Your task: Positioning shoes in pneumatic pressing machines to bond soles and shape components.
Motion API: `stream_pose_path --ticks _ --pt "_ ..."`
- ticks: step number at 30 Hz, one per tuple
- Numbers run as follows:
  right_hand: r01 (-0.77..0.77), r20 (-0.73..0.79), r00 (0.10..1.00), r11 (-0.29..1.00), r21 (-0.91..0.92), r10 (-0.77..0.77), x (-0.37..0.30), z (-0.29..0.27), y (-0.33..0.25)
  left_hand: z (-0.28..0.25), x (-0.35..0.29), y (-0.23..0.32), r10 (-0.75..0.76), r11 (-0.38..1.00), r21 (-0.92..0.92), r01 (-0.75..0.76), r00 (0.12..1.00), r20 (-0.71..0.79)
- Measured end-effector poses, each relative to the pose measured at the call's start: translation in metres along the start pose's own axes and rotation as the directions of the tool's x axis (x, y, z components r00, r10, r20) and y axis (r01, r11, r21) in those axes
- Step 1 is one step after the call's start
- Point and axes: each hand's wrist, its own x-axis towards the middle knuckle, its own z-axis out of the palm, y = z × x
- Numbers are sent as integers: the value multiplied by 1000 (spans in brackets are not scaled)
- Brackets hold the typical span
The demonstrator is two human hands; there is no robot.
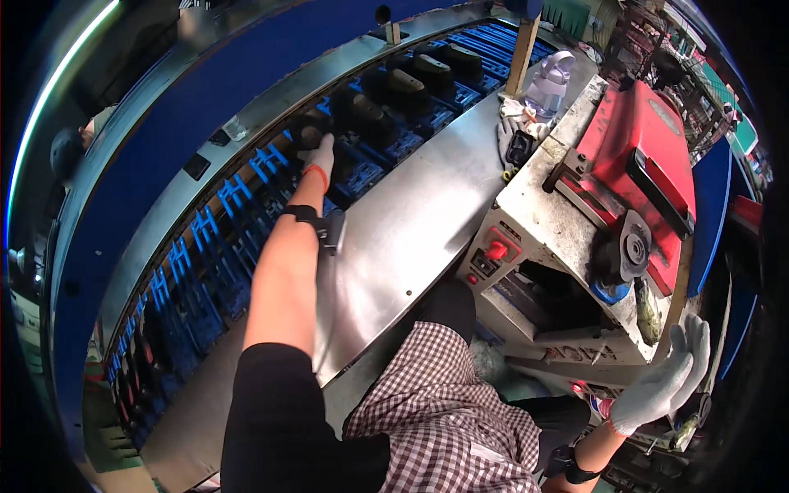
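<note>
My left hand (319,156), in a pale glove with an orange cuff, reaches out over the blue slatted conveyor (193,238). Its thumb and fingers are round the near end of a dark shoe (310,134) with a brownish top; the fingertips are partly hidden. Farther along the belt stand several similar dark shoes (408,82), spaced in a row. At the lower right, my right hand (667,380), in a white knit glove, is raised with its fingers stretched out and nothing in it. It is beside the front corner of a machine with a red cover (637,148).
A bare metal ledge (411,238) runs between me and the conveyor. A black round part (629,246) sits on the machine, above a red switch (496,250). A clear bottle (549,85), gloves and scissors (509,173) lie at the ledge's far end. A blue frame (107,197) spans the conveyor's far side.
</note>
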Motion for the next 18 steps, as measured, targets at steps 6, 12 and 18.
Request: stream_pose_path --ticks 6,12,18 --pt "191 125 978 962 -196 -168 14 15 -6 6 -118 -33 389 910 48 -412 888 243" --pt "326 530 848 813 -483 -26 33 39 6 -24 -239 -112 691 38 449 -893 348 633" --pt "220 498 864 834 -506 75 36 31 10 -21 -245 -120 799 46 393 -919 270 538"
